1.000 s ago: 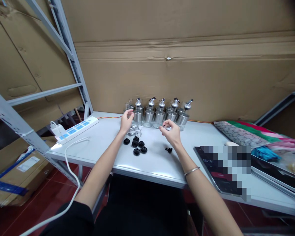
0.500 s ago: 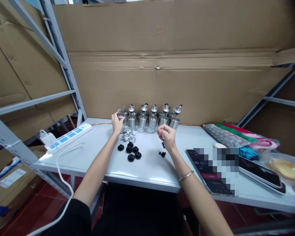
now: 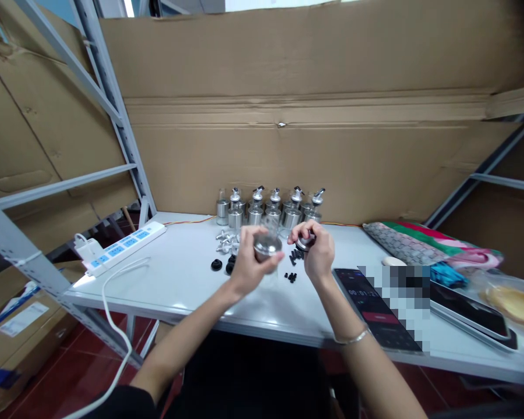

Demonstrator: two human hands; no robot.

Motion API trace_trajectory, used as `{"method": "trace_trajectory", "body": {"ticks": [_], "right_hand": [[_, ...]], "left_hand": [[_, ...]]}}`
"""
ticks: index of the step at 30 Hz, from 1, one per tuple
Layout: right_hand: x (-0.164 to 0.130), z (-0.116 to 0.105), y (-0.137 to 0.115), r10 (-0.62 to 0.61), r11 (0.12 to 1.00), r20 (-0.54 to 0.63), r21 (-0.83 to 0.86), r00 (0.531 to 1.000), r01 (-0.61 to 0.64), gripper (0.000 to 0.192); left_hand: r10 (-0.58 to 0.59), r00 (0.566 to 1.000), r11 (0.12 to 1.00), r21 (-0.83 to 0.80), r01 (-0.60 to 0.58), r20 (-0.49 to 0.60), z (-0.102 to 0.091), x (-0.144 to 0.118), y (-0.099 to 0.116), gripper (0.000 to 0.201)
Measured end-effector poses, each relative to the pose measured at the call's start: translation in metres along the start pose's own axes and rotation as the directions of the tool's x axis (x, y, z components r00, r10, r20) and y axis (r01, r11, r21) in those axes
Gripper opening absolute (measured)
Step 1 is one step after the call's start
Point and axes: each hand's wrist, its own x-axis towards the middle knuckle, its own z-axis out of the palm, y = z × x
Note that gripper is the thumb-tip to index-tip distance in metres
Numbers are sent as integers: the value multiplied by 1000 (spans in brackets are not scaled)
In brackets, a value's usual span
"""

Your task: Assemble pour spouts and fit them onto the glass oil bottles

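Note:
My left hand (image 3: pixel 250 265) is closed around a glass bottle (image 3: pixel 267 244) with a steel band, lifted above the table and blurred by motion. To its right, my right hand (image 3: pixel 318 250) grips a round silver-and-black bottle cap (image 3: pixel 304 242), partly hidden by the fingers. Bottle and cap are apart. Behind them stand steel-banded glass bottles (image 3: pixel 235 219) in rows, several topped with silver pour spouts (image 3: pixel 317 197). Silver spout parts (image 3: pixel 225 241) and black round stoppers (image 3: pixel 216 265) lie left of my left hand. Small black pieces (image 3: pixel 291 277) lie near my right hand.
A power strip (image 3: pixel 128 244) with a white cable sits on the left. On the right lie a phone showing a timer (image 3: pixel 367 302), another dark device (image 3: pixel 467 308), a colourful cloth bag (image 3: pixel 419 241) and bagged food (image 3: pixel 515 304). Cardboard (image 3: pixel 310 157) backs the table.
My left hand has brought a bottle from the left end of the group toward me and rightward. My right hand has shifted slightly right and now shows the round cap.

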Motion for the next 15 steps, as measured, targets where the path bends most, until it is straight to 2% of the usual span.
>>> {"method": "trace_trajectory", "body": {"ticks": [3, 5, 8, 11, 15], "right_hand": [[-1, 5, -16, -61, 997, -14, -43, 998, 60, 32], [-2, 9, -25, -107, 993, -18, -56, 994, 106, 34], [-4, 18, -38, -159, 986, 20, -40, 987, 160, 36], [-8, 26, -46, -186, 981, 124, -24, 975, 191, 38], [-11, 29, -42, -174, 980, 266, -49, 948, 194, 40]], "left_hand": [[-68, 984, 995, -56, 78, 165, 18, -35, -1, 43], [-136, 958, 984, -80, 161, 253, 24, -48, -5, 45], [-179, 950, 976, -72, 204, 257, 27, -56, -8, 43], [-187, 953, 980, -22, 198, 239, 27, -56, -8, 41], [-182, 951, 983, 32, 180, 248, 27, -55, -7, 42]]}}
